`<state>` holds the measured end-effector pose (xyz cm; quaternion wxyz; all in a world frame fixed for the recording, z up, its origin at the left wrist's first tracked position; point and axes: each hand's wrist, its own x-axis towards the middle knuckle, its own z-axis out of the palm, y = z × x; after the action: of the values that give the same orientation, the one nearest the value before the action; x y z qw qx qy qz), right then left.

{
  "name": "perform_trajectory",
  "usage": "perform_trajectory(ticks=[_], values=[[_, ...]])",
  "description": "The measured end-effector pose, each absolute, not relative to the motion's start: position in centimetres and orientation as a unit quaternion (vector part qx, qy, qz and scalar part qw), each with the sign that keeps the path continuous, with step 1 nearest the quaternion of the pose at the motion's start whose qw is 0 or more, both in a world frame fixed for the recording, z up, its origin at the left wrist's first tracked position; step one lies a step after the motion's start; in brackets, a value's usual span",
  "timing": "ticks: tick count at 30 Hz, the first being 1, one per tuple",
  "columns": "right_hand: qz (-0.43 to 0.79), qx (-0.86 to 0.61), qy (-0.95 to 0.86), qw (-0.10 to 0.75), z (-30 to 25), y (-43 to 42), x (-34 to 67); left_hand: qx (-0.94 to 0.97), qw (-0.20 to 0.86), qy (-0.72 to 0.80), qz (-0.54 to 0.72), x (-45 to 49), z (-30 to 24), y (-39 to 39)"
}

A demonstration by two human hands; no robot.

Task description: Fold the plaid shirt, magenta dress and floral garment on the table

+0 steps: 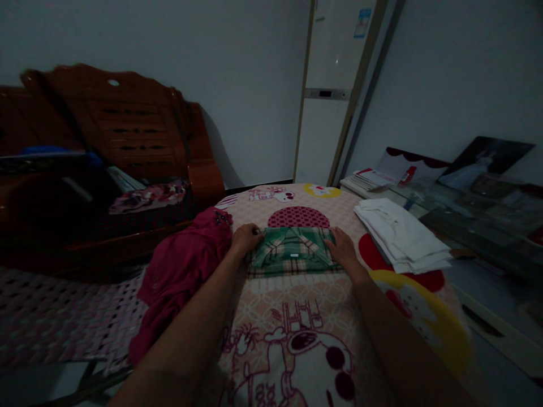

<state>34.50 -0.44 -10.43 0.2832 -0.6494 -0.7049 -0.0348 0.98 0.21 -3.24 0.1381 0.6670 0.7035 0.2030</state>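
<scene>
A green and white plaid shirt (292, 251) lies folded into a rectangle on a round table covered with a pink cartoon-print cloth (297, 328). My left hand (245, 237) grips the shirt's left edge with curled fingers. My right hand (343, 249) rests on its right edge, fingers pressed flat along the fabric. A crumpled magenta garment (186, 271) hangs over the table's left side, just beside my left forearm. A stack of folded white clothes (403, 234) sits at the right of the table, apart from my right hand.
A dark wooden bench (123, 152) with clutter and a floral cloth stands at the left. A tall white air conditioner (335, 90) fills the corner. Papers and framed pictures (483, 169) lie on a low surface at the right. A woven chair seat (55, 322) is below left.
</scene>
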Motion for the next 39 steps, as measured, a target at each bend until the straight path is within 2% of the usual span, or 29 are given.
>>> perform_trajectory(ticks=[8, 16, 19, 24, 27, 32, 39], values=[[-0.037, -0.646, -0.713, 0.269, -9.7, -0.8, 34.1, 0.635, 0.187, 0.665, 0.345, 1.1, -3.9, 0.4], [-0.005, -0.635, -0.708, 0.309, -9.0, -0.6, 34.4, 0.585, 0.231, 0.699, 0.341, -0.1, -5.3, 1.7], [0.009, -0.659, -0.696, 0.284, -8.5, 0.2, 34.2, 0.574, 0.260, 0.702, 0.332, -0.7, -5.4, 2.0], [0.025, -0.703, -0.683, 0.197, -7.2, 1.7, 33.4, 0.557, 0.324, 0.678, 0.353, -1.0, -5.3, 1.7], [0.029, -0.703, -0.685, 0.191, -6.5, 2.1, 33.0, 0.554, 0.355, 0.653, 0.375, -0.9, -5.2, 1.3], [0.049, -0.703, -0.665, 0.248, -5.5, 2.0, 33.0, 0.559, 0.353, 0.634, 0.401, -0.8, -5.1, 0.8], [0.080, -0.655, -0.638, 0.398, -4.0, -0.1, 33.8, 0.578, 0.340, 0.613, 0.418, -0.8, -4.9, 0.8]])
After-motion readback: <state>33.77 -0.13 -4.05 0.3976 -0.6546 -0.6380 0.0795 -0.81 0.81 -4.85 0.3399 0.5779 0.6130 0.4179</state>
